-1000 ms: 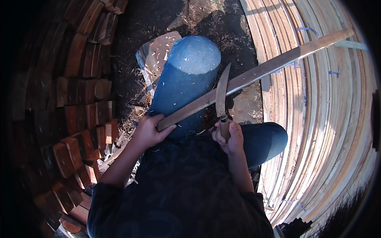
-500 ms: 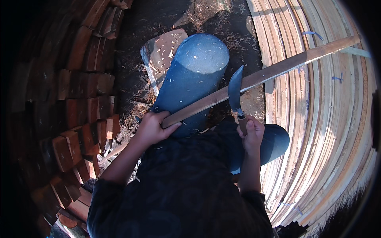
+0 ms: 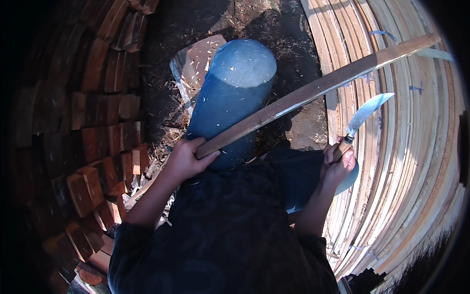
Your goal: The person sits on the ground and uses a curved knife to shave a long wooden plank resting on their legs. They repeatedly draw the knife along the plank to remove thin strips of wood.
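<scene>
A long, narrow wooden strip [image 3: 293, 100] slants across my raised, blue-trousered leg, its far end up over the stacked wood on the right. My left hand [image 3: 188, 158] is wrapped round the strip's near end. In my right hand [image 3: 339, 161] is a knife [image 3: 364, 115] with a broad curved blade and a wooden handle. The fingers close round that handle, and the blade points up and to the right. It is apart from the strip, below it and over the stacked wood. My right hand is beside my other knee.
Long pale wooden strips [image 3: 387, 196] lie stacked along the right, with blue ties [image 3: 416, 89] among them. Short reddish-brown wood blocks [image 3: 83, 188] are piled on the left. A flat board [image 3: 198, 61] scattered with shavings lies beyond my leg, on dark ground.
My right hand has moved to the right with the knife, taking the blade away from the strip. The blade has tilted rightward. My left hand keeps its hold, and the strip's far end sits slightly higher.
</scene>
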The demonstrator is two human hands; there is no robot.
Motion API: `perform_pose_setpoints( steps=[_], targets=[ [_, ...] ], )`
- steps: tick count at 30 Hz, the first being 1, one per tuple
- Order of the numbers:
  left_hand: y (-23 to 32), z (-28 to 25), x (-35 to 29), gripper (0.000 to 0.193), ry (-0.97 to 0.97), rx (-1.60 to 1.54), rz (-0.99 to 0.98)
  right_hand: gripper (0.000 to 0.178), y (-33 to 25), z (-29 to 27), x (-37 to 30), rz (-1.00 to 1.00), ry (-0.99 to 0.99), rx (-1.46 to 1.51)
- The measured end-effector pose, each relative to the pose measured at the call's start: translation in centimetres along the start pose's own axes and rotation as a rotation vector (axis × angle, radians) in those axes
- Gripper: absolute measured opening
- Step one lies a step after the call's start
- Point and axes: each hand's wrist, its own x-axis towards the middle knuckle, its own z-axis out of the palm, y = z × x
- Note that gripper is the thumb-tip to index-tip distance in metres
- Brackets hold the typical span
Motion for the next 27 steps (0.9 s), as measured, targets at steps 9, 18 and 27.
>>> perform_pose_setpoints(
  steps=[9, 18, 27],
  targets=[
    [-0.3, 0.2, 0.1, 0.032, 0.015, 0.021, 0.021, 0.048, -1.8, 0.7, -1.5, 0.229, -0.454, -0.337],
    [-0.5, 0.3, 0.1, 0.034, 0.005, 0.008, -0.005, 0.043, -1.1, 1.0, -1.2, 0.329, -0.500, -0.277],
    [-0.4, 0.4, 0.1, 0.033, -0.009, -0.024, -0.050, 0.053, 1.6, 2.5, -3.3, 0.531, -0.530, 0.172]
  ],
)
